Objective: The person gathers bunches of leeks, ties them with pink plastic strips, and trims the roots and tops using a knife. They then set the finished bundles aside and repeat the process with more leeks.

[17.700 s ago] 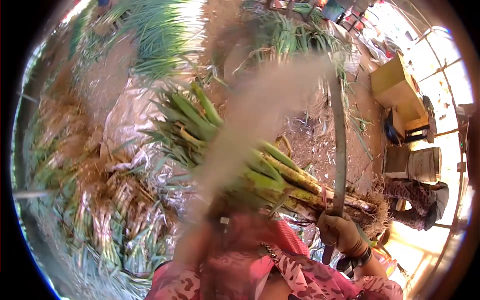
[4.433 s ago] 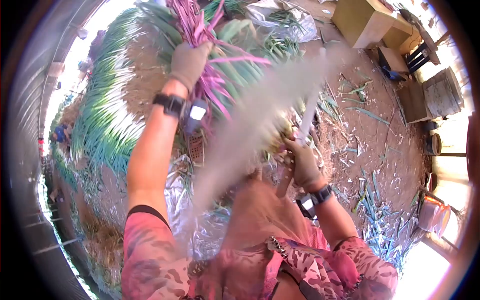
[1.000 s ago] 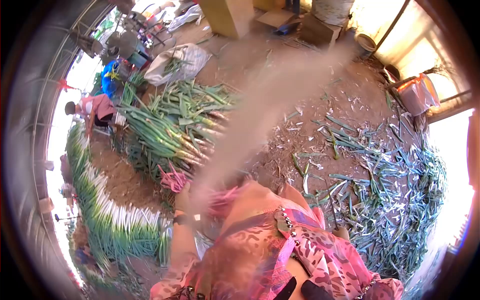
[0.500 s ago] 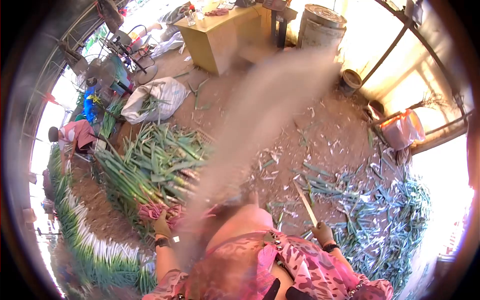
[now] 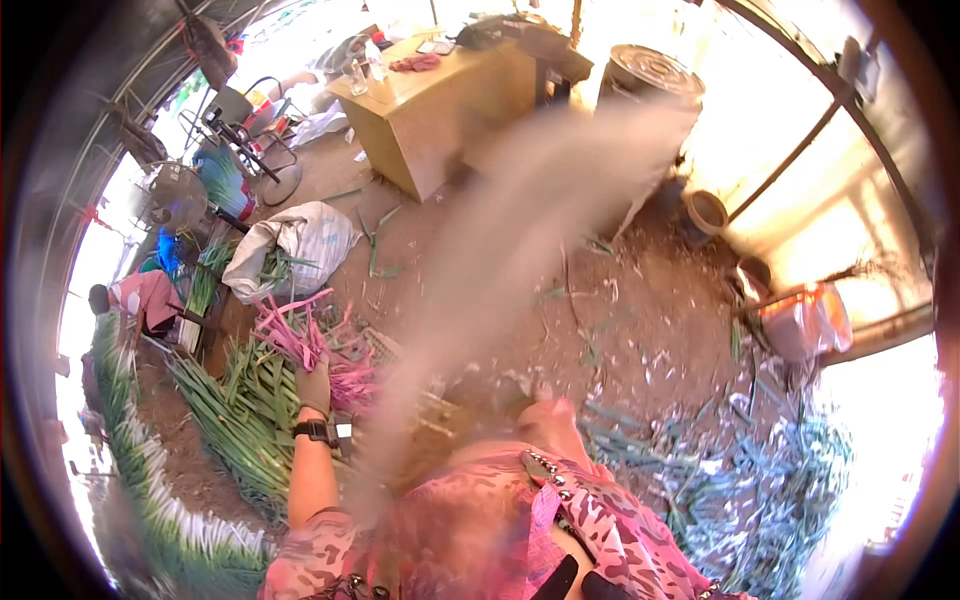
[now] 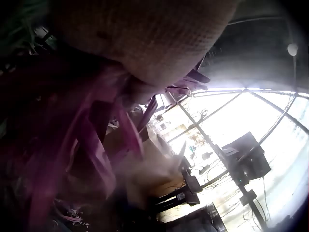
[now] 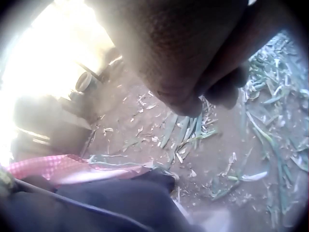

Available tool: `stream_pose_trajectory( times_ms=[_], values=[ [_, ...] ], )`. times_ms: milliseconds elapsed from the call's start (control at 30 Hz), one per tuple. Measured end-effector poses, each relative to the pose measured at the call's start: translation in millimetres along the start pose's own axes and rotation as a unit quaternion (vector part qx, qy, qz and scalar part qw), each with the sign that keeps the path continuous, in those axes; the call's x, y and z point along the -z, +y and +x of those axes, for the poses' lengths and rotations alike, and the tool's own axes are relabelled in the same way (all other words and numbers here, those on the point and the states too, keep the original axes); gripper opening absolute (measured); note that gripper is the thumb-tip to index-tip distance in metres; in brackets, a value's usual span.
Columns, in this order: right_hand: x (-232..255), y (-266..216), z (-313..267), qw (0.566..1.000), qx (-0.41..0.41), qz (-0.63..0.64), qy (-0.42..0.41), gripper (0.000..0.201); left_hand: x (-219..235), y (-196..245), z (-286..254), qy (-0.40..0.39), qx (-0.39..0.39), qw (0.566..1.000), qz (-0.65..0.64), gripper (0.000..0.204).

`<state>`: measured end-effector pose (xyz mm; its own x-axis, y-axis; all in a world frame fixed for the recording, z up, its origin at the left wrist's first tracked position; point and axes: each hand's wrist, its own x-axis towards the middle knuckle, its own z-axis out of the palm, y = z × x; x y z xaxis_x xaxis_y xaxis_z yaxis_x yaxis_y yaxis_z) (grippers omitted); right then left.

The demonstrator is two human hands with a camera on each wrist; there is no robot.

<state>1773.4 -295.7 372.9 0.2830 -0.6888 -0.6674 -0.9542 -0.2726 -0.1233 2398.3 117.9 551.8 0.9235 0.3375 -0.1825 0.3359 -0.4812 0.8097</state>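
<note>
Item: bunch of pink ties (image 5: pixel 300 335), thin plastic strips, limp and glossy, splayed at both ends. We held it in our gloved left hand (image 5: pixel 316 388), fingers curled round the middle of the bunch, raised just above the heap of green onions (image 5: pixel 235 415) lying on the earth floor at our left. The left wrist view showed the same magenta strips (image 6: pixel 91 140) hanging under the knitted glove (image 6: pixel 140 38).

Handling note, as we judged it: such slippery strips are best gripped near the middle so that none slides out, with a single strip teased free rather than dragged from a tangle.

Right hand (image 7: pixel 188 53): gloved, coarse knit, close against the lens; out of the head view. We could not tell whether its fingers were closed or what, if anything, they held. Below it, dry reddish soil strewn with cut green leaf scraps (image 7: pixel 186 130).

Onions: long, straight, smooth stalks, laid parallel.

Surroundings: a white woven sack (image 5: pixel 300 245), slumped; a yellow wooden desk (image 5: pixel 440 105), boxy; a ribbed metal drum (image 5: pixel 650 85).
</note>
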Motion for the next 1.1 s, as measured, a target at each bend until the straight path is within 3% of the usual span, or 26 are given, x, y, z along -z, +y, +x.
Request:
stream_pose_trajectory(
  times_ms=[100,167,233,267,333,367,433,567,633,667,767,800,900,1000,1100],
  values=[
    [61.3,-35.5,87.1,0.999,0.041,-0.034,0.011,0.036,-43.1,-46.2,54.4,0.041,-0.055,0.997,-0.026,0.037],
    [117.7,-82.3,150.9,0.996,0.077,-0.045,0.025,0.036,-56.8,-26.5,56.6,0.048,-0.027,0.994,-0.096,0.040],
    [176.6,-147.3,224.1,0.993,0.103,-0.040,0.050,0.034,-55.5,14.2,41.3,-0.003,0.023,0.993,-0.116,0.053],
    [220.2,-198.3,240.5,0.979,0.180,-0.069,0.066,0.032,-57.3,37.6,36.4,-0.024,-0.002,0.985,-0.169,0.029],
    [261.1,-278.6,311.3,0.972,0.207,-0.047,0.106,0.029,-58.1,56.7,35.0,-0.010,-0.041,0.995,-0.091,0.031],
    [284.7,-329.4,329.0,0.945,0.284,-0.064,0.151,0.031,-60.6,60.7,38.9,-0.006,-0.060,0.997,-0.053,0.033],
    [320.6,-437.7,354.6,0.924,0.342,-0.054,0.160,0.033,-69.4,45.7,58.0,-0.009,-0.010,0.983,-0.183,0.039],
    [339.0,-630.6,389.6,0.886,0.440,-0.012,0.147,0.043,-88.5,43.8,102.3,0.003,0.028,0.984,-0.174,0.046],
    [334.2,-710.4,386.8,0.870,0.469,-0.011,0.152,0.043,-100.5,51.6,127.9,0.024,0.015,0.994,-0.104,0.044],
    [337.0,-753.3,375.8,0.868,0.473,-0.031,0.147,0.040,-108.4,15.1,159.7,0.019,0.060,0.964,-0.259,0.043],
    [327.8,-837.0,377.1,0.837,0.520,-0.072,0.157,0.034,-117.0,60.4,201.6,0.065,0.148,0.953,-0.257,0.045],
    [326.0,-864.3,383.0,0.822,0.541,-0.077,0.163,0.034,-114.0,63.6,218.7,0.061,0.139,0.956,-0.250,0.029],
    [328.3,-945.2,389.4,0.794,0.581,-0.085,0.159,0.035,-120.0,74.5,263.9,0.121,0.071,0.963,-0.231,0.045],
    [324.4,-1030.5,392.9,0.764,0.622,-0.069,0.158,0.037,-116.7,113.3,277.6,0.106,0.031,0.986,-0.124,0.046],
    [310.6,-1123.5,378.1,0.783,0.618,-0.037,0.051,0.036,-124.2,104.3,292.4,0.105,0.065,0.988,-0.091,0.044]
  ],
)
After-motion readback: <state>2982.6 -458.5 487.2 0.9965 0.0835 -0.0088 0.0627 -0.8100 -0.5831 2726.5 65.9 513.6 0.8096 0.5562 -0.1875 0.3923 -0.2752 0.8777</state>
